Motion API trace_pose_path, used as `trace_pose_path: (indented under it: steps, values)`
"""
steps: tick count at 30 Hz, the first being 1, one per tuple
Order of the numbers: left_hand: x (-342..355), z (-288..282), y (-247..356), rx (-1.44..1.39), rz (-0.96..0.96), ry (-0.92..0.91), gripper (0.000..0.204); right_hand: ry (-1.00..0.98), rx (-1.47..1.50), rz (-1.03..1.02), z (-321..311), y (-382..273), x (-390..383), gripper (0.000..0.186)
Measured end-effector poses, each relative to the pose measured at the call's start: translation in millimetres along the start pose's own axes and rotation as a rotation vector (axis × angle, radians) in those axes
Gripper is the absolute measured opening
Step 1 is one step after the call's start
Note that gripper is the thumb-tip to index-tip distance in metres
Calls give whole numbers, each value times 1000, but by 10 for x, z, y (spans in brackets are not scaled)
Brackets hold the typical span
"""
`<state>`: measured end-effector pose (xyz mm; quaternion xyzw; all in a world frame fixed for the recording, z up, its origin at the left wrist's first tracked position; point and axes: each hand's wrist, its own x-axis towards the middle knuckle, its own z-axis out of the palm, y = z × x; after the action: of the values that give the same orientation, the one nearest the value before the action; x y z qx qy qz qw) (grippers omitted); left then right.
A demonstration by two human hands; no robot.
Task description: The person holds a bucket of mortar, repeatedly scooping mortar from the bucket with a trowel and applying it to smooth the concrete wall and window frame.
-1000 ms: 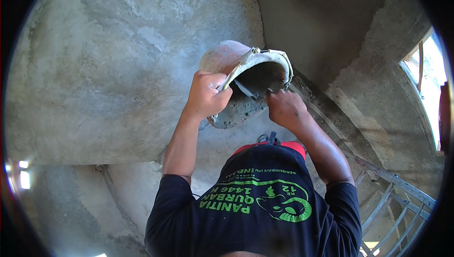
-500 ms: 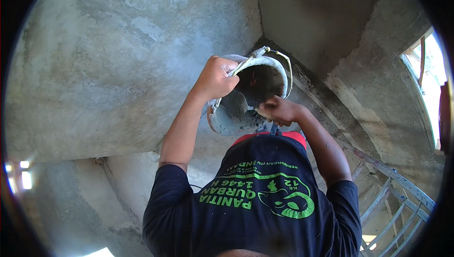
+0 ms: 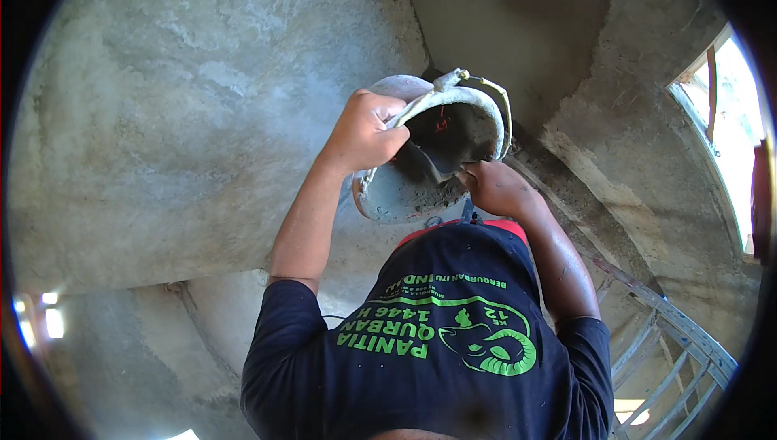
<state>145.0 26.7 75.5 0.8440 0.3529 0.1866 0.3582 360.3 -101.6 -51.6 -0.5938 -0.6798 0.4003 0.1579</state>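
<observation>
A mortar-crusted bucket (image 3: 479, 98) is tipped so that its mouth faces me, with wet grey mortar (image 3: 402, 199) along its lower inside. My left hand (image 3: 371, 134) is closed round the rim on the bucket's left side. A rope-like handle (image 3: 507, 120) arches past the far right of the rim. At the bucket's mouth, my right hand (image 3: 502, 187) is closed on the handle of a trowel (image 3: 442, 174). The trowel's blade is inside the bucket, partly lost in the shadow and mortar.
A rough cement-plastered surface (image 3: 202, 116) fills the left. On the right, a bright window opening (image 3: 732, 116) breaks the wall. A metal frame with rungs, like a ladder or scaffold (image 3: 688, 331), stands at the lower right.
My right hand has moved slightly right and up with the trowel, whose blade has turned within the bucket. The bucket's mouth has shifted a little to the right; my left hand keeps its hold.
</observation>
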Motion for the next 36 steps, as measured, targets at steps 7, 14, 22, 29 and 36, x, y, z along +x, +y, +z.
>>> trace_pose_path:
  steps: [7,14,22,29,36]
  values:
    - [384,113,187,45,83,34,16,28,281,-112,-74,356,256,28]
    - [439,69,43,12,82,63,24,-289,504,28,-350,207,382,39]
    - [464,102,-31,61,14,184,24,-418,1058,-20,-9,444,662,42]
    - [376,18,-131,-229,-130,463,9,-481,1176,-21,-295,569,544,43]
    - [386,194,-263,-369,-219,528,5,-329,1171,-92,-673,751,-11,43]
